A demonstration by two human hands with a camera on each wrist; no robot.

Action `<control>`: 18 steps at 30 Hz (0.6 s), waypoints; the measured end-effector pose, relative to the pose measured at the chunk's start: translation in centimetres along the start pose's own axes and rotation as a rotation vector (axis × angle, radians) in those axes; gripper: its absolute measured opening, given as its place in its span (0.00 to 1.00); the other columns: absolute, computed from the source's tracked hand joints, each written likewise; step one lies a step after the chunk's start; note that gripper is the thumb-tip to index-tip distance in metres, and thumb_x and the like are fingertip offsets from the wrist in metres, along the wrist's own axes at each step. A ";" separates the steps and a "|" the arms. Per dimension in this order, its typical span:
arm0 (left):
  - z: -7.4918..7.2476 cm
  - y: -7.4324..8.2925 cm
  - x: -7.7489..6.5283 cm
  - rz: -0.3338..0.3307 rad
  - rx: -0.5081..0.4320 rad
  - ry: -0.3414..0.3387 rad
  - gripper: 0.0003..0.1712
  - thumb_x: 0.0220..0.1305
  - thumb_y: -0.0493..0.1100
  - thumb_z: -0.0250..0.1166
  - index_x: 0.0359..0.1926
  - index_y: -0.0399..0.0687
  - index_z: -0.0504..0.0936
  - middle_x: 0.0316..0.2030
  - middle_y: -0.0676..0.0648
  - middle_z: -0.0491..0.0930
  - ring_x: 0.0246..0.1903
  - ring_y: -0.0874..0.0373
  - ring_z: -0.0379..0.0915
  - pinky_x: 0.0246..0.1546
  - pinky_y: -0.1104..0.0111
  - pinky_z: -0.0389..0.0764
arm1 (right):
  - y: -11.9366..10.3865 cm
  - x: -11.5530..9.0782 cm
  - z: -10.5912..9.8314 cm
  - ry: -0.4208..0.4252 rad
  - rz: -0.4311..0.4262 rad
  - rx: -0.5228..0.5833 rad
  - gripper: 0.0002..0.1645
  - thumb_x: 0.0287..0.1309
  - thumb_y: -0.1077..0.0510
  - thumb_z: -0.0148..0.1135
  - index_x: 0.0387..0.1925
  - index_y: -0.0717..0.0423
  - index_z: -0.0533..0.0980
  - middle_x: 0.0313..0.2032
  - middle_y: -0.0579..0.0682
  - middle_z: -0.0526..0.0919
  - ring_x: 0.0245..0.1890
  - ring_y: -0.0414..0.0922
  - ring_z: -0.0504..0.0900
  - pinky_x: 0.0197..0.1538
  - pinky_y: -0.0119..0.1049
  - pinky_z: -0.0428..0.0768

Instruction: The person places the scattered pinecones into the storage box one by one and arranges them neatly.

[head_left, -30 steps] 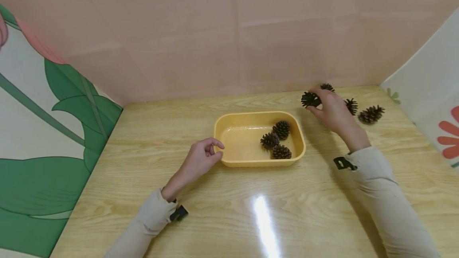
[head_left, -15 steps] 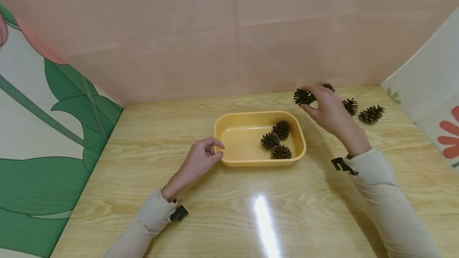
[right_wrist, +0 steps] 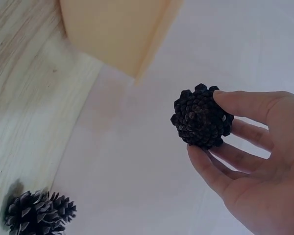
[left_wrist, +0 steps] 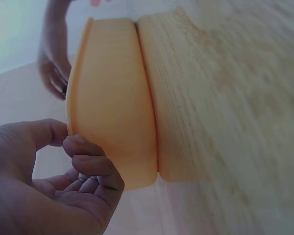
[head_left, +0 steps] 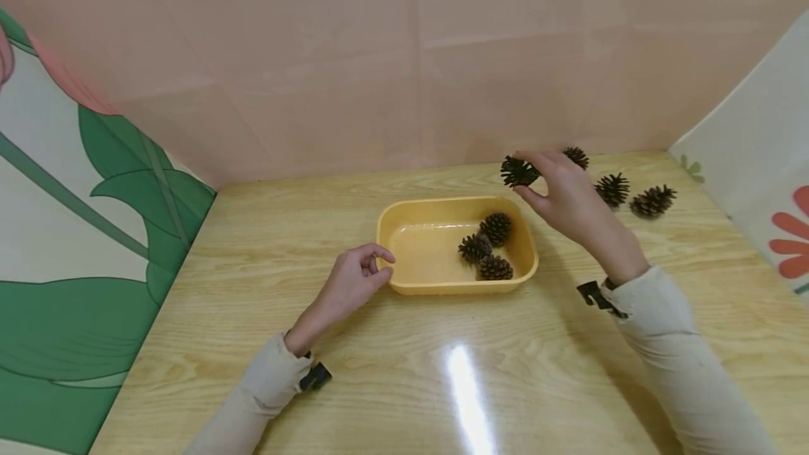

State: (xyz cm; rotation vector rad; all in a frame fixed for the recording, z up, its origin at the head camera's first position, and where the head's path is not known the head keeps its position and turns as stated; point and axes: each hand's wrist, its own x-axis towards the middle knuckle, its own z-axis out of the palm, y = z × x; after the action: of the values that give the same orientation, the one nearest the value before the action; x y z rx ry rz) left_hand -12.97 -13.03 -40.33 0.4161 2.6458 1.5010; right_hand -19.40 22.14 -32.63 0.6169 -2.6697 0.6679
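Note:
A dark brown pine cone (head_left: pixel 520 171) is held up between the thumb and fingers of my right hand (head_left: pixel 571 195), beyond the back right corner of a yellow plastic tub (head_left: pixel 458 288). The right wrist view shows the pine cone (right_wrist: pixel 200 116) pinched by the fingertips, base toward the camera. My left hand (head_left: pixel 355 279) is at the tub's left end. In the left wrist view its thumb and finger pinch the tub's rim (left_wrist: pixel 71 112) from both sides. Inside the tub, at its right end, three pine cones (head_left: pixel 496 229) lie close together.
On the wooden table (head_left: pixel 284 223) at the back right lie three more pine cones (head_left: pixel 654 201), one partly behind the right hand. A pinkish covered wall (head_left: pixel 316 90) rises at the table's back edge. Printed panels (head_left: pixel 145 216) flank the left and right sides.
My right hand has moved left with the pine cone, toward the tub, uncovering more of a pine cone behind it. The left hand and tub have stayed in place.

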 end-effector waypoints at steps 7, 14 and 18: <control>0.1 0.0 0.0 0.006 -0.001 -0.002 0.09 0.63 0.36 0.66 0.43 0.39 0.84 0.21 0.49 0.72 0.19 0.60 0.65 0.18 0.73 0.65 | -1.0 -0.1 0.3 0.014 -0.071 0.010 0.33 0.59 0.64 0.69 0.65 0.60 0.70 0.60 0.64 0.74 0.60 0.63 0.72 0.59 0.61 0.71; 0.2 0.2 -0.2 -0.009 -0.010 -0.009 0.09 0.62 0.35 0.66 0.44 0.39 0.84 0.21 0.49 0.72 0.18 0.61 0.64 0.18 0.73 0.65 | -1.3 -0.4 1.0 0.012 -0.109 0.023 0.34 0.57 0.64 0.70 0.64 0.62 0.71 0.57 0.64 0.76 0.58 0.63 0.74 0.59 0.60 0.72; 0.2 0.2 -0.2 -0.010 -0.009 -0.006 0.09 0.62 0.35 0.66 0.44 0.39 0.84 0.21 0.49 0.72 0.18 0.62 0.64 0.18 0.73 0.65 | -1.5 -0.4 1.4 0.009 -0.118 0.028 0.34 0.57 0.64 0.71 0.64 0.62 0.71 0.56 0.64 0.77 0.58 0.63 0.74 0.59 0.60 0.72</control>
State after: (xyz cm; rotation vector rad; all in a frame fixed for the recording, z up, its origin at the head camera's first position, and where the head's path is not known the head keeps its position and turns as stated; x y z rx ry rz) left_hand -12.67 -12.78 -40.27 0.4063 2.6310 1.5063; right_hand -18.65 20.33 -33.39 0.7708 -2.5956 0.6743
